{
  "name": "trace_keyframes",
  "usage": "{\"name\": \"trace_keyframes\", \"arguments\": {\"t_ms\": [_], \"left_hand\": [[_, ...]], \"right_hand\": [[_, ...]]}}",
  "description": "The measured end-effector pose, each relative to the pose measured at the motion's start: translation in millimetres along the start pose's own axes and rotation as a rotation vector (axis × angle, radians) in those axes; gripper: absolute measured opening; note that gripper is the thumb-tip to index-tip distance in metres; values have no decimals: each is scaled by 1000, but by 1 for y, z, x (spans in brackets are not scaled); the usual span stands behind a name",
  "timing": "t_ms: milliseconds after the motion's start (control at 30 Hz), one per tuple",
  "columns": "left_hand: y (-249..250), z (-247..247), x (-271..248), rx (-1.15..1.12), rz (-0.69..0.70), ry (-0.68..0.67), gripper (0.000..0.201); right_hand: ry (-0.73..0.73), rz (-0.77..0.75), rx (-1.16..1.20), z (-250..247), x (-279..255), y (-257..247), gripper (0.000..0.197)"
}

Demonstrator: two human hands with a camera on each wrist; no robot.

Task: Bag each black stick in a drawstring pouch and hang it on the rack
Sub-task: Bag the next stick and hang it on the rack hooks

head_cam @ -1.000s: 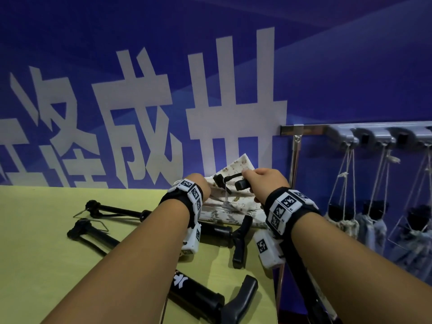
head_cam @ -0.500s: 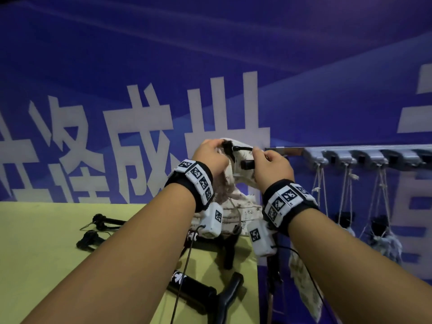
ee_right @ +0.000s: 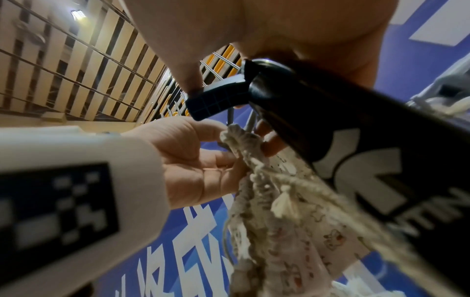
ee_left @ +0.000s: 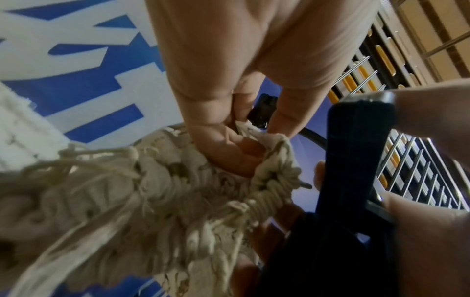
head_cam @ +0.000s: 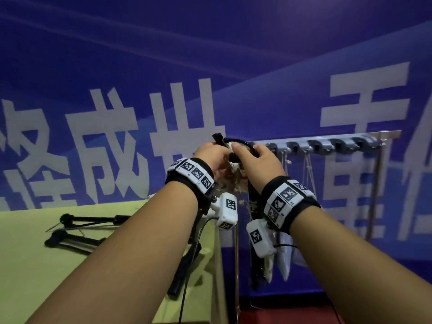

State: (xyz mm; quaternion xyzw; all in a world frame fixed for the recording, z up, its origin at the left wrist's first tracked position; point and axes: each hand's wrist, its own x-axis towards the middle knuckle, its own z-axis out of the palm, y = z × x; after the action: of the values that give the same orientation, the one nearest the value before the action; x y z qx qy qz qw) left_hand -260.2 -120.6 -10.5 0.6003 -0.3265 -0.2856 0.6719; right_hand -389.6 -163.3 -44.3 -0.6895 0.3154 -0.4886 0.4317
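Both hands are raised at the left end of the metal rack (head_cam: 327, 143). My right hand (head_cam: 243, 153) grips the top of a black stick (head_cam: 254, 202), which hangs down below the wrist; its strap loop arcs over the fingers. The right wrist view shows the stick (ee_right: 330, 130) with white lettering, sitting partly in the patterned drawstring pouch (ee_right: 279, 201). My left hand (head_cam: 217, 155) pinches the gathered mouth of the pouch (ee_left: 152, 191) right beside the stick (ee_left: 356, 160), with the cords bunched below. The lower part of the pouch is hidden behind my wrists.
Three more black sticks (head_cam: 88, 220) (head_cam: 70, 239) (head_cam: 184, 272) lie on the green table (head_cam: 35, 277) at lower left. Bagged pouches (head_cam: 285, 258) hang by cords from the rack's grey hooks. A blue wall with white characters stands behind.
Both hands have lifted the stick and pouch up off the table, rising to the level of the rack's bar. The pouch mouth is now bunched tight.
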Motion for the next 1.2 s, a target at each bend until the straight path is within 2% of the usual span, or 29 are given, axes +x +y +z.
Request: {"name": "trace_keyframes", "arguments": {"t_ms": [233, 300, 367, 433, 567, 700, 800, 867, 933, 1000, 1033, 1100, 1200], "left_hand": [[-85, 38, 3, -78, -210, -13, 43], [-99, 50, -25, -72, -264, -45, 35], [-116, 58, -42, -48, -281, -101, 18], [-137, 62, -44, 6, -304, -113, 24], [-177, 62, -35, 9, -373, -146, 30], [-209, 56, -16, 246, -404, -297, 30], [-234, 48, 3, 492, -431, -325, 24], [-239, 47, 5, 563, -395, -291, 29], [-236, 47, 5, 763, -311, -381, 26], [-234, 47, 3, 741, -394, -312, 11], [-235, 46, 4, 764, -375, -294, 6], [-241, 42, 17, 857, -379, -254, 8], [-247, 40, 22, 886, -396, -282, 11]], "right_hand": [[-11, 103, -28, -38, -41, 53, 43], [14, 172, -32, -43, -48, 75, 46], [35, 247, -21, -45, -56, 96, 52], [17, 318, -15, -45, -63, 118, 56], [22, 394, -20, -44, -72, 157, 42], [27, 436, -20, -36, -76, 188, 41], [36, 480, 32, -25, -77, 210, 48], [36, 501, 70, -19, -79, 221, 47], [35, 515, 117, -12, -82, 235, 45], [43, 524, 166, -5, -83, 249, 45], [55, 523, 192, -1, -83, 255, 45], [85, 520, 252, 4, -82, 264, 42], [94, 492, 264, 10, -76, 267, 49]]}}
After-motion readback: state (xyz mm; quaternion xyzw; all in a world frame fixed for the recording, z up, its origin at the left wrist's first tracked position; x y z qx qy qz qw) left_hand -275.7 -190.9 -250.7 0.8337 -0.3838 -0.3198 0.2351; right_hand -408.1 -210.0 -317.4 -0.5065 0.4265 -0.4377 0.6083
